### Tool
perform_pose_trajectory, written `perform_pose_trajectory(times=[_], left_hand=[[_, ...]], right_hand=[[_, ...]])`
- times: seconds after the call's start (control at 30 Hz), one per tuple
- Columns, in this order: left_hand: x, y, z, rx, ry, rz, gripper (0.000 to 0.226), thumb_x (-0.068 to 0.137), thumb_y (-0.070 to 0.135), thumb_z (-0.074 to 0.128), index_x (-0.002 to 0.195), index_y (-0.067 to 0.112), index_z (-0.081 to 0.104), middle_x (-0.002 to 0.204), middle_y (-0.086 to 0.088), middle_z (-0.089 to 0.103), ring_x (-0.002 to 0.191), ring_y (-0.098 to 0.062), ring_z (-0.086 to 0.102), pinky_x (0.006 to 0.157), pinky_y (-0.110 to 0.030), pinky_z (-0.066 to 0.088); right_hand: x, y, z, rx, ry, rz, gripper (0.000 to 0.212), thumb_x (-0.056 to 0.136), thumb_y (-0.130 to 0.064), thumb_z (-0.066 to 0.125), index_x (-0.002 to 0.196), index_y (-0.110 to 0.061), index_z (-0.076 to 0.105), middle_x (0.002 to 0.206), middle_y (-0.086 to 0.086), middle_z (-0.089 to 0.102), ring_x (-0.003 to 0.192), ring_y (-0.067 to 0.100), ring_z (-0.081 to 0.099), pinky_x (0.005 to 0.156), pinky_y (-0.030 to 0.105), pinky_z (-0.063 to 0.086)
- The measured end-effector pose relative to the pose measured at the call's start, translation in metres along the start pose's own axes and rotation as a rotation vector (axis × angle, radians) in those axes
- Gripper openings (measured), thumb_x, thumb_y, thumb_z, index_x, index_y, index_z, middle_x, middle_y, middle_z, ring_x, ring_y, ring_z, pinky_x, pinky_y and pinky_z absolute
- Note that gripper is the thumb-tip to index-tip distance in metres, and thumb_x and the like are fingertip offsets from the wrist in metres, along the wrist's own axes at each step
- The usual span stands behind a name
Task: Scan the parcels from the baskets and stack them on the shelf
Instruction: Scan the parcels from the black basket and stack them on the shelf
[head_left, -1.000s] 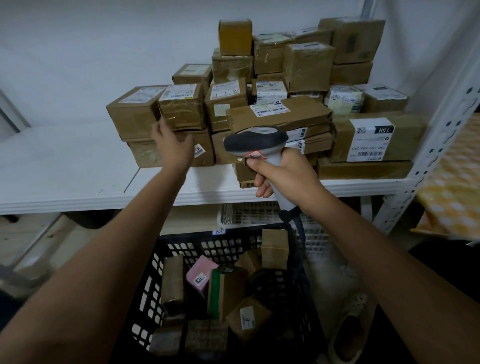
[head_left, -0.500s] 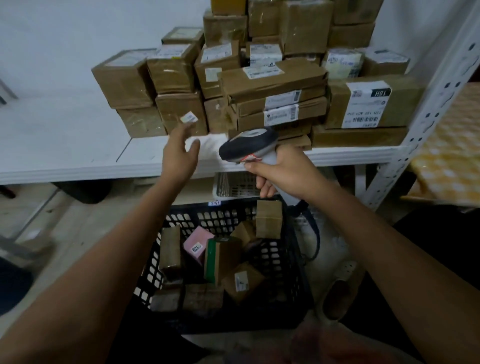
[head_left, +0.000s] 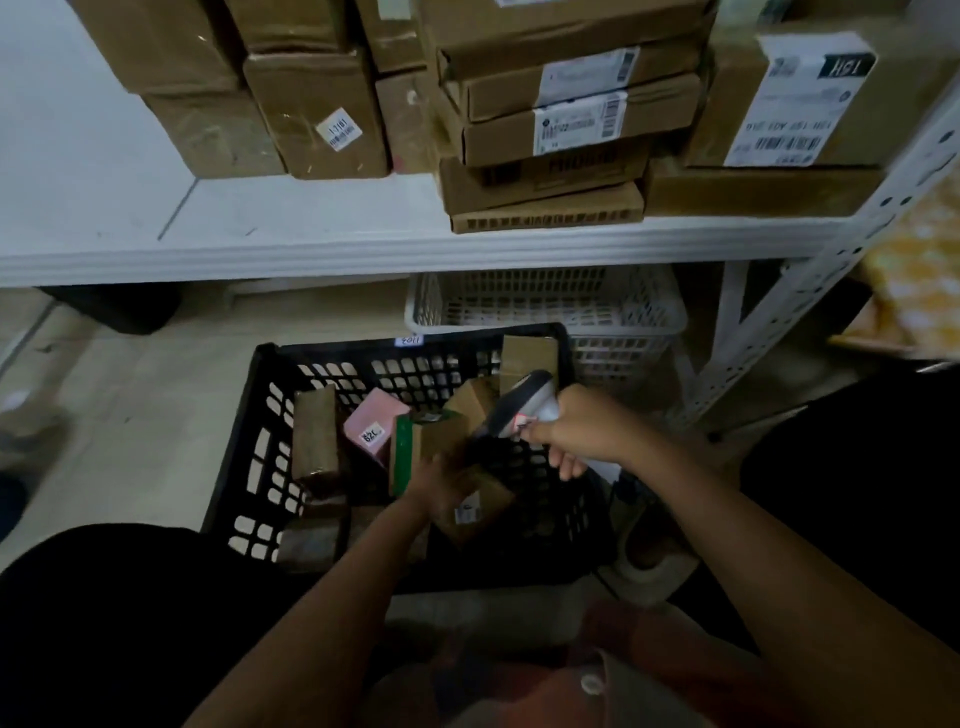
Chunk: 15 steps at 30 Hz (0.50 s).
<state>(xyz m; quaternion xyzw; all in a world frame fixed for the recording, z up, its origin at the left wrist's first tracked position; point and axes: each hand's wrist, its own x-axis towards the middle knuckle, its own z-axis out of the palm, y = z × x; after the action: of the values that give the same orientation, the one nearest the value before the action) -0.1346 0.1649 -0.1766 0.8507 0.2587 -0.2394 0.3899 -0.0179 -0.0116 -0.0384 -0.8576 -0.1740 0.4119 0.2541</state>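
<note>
- Both hands have dropped from shelf height into the black basket (head_left: 228, 457) since the earlier frames: the left hand (head_left: 434, 480), which was up by the stacked boxes, is now down among the parcels, and the view has tilted down with it.
- That left hand lies on the brown parcel (head_left: 475, 506) near the middle of the basket; motion blur hides the fingers, so whether it already grips the parcel or only touches it cannot be told.
- The right hand (head_left: 576, 434) is wrapped around the handle of the scanner (head_left: 519, 402), with the scanner's head pointed down and left at the same parcels. Holding it this close probably lets the label be read the moment a parcel is lifted.
- A white label shows on the upper face of the brown parcel, which likely makes it the easy next choice.
- Other parcels in the basket: a pink one (head_left: 369, 426) with a printed sticker, a green-edged one (head_left: 402, 457) standing upright just beside it, a tall brown one (head_left: 314, 441) against the left wall, and a box (head_left: 527, 356) propped in the far right corner.
- A white basket (head_left: 545, 312) sits behind the black one, under the shelf (head_left: 311, 244).
- Scanned boxes (head_left: 561, 135) are piled toward the right and back of the shelf, leaving bare board at the left front, seemingly room for the next parcel.
</note>
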Motion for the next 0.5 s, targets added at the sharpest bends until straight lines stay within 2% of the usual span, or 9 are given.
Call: perform_pose_trajectory(times=[0.07,0.1,0.13,0.17,0.23,0.37,0.5], left_hand=[[0.049,-0.037,0.031,0.064,-0.001,-0.109,0.125,0.058,0.089,0.054,0.156,0.014,0.03,0.157,-0.014,0.036,0.141,-0.033,0.039,0.113,-0.042,0.036],[0.057,-0.042,0.041,0.069,-0.018,-0.171,0.138,0.048,0.093,0.057,0.158,0.018,0.023,0.157,-0.013,0.034,0.141,-0.033,0.038,0.113,-0.046,0.037],[0.059,-0.042,0.047,0.067,-0.042,-0.223,0.136,0.053,0.087,0.066,0.159,0.019,0.015,0.158,-0.014,0.029,0.142,-0.035,0.035,0.114,-0.049,0.036],[0.05,-0.031,0.047,0.081,-0.057,-0.253,0.127,0.067,0.072,0.073,0.16,0.018,0.006,0.158,-0.016,0.024,0.144,-0.038,0.031,0.116,-0.05,0.032],[0.038,-0.015,0.05,0.147,-0.057,-0.266,0.116,0.083,0.054,0.073,0.16,0.015,-0.005,0.16,-0.018,0.015,0.147,-0.04,0.021,0.119,-0.053,0.024],[0.048,-0.021,0.058,0.214,-0.018,-0.29,0.114,0.087,0.056,0.066,0.159,0.013,-0.011,0.16,-0.017,0.014,0.148,-0.039,0.017,0.119,-0.053,0.018],[0.056,-0.021,0.043,0.214,-0.022,-0.276,0.11,0.087,0.051,0.07,0.159,0.009,0.0,0.16,-0.018,0.018,0.147,-0.039,0.021,0.116,-0.049,0.026]], right_hand=[[0.009,0.01,0.003,0.04,0.019,0.021,0.044,0.094,-0.037,0.062,0.077,0.002,0.071,0.066,0.011,0.072,0.062,0.027,0.07,0.07,0.036,0.059],[0.013,0.014,0.005,0.06,0.022,0.03,0.044,0.095,-0.036,0.062,0.08,0.004,0.071,0.066,0.012,0.072,0.059,0.025,0.069,0.067,0.035,0.058],[0.017,0.019,0.006,0.078,0.023,0.042,0.044,0.095,-0.035,0.061,0.082,0.006,0.07,0.066,0.012,0.072,0.054,0.023,0.067,0.062,0.033,0.057],[0.021,0.023,0.008,0.099,0.02,0.056,0.044,0.095,-0.034,0.061,0.084,0.007,0.069,0.064,0.012,0.07,0.049,0.02,0.064,0.057,0.031,0.055],[0.029,0.03,0.01,0.14,0.004,0.081,0.041,0.095,-0.033,0.062,0.085,0.006,0.067,0.06,0.01,0.067,0.046,0.018,0.061,0.052,0.029,0.051],[0.041,0.037,0.007,0.16,-0.028,0.108,0.045,0.095,-0.036,0.062,0.083,0.007,0.066,0.062,0.011,0.067,0.053,0.023,0.064,0.06,0.033,0.053],[0.051,0.037,0.004,0.165,-0.038,0.101,0.048,0.095,-0.038,0.061,0.088,0.009,0.068,0.068,0.014,0.07,0.06,0.027,0.067,0.064,0.035,0.054]])
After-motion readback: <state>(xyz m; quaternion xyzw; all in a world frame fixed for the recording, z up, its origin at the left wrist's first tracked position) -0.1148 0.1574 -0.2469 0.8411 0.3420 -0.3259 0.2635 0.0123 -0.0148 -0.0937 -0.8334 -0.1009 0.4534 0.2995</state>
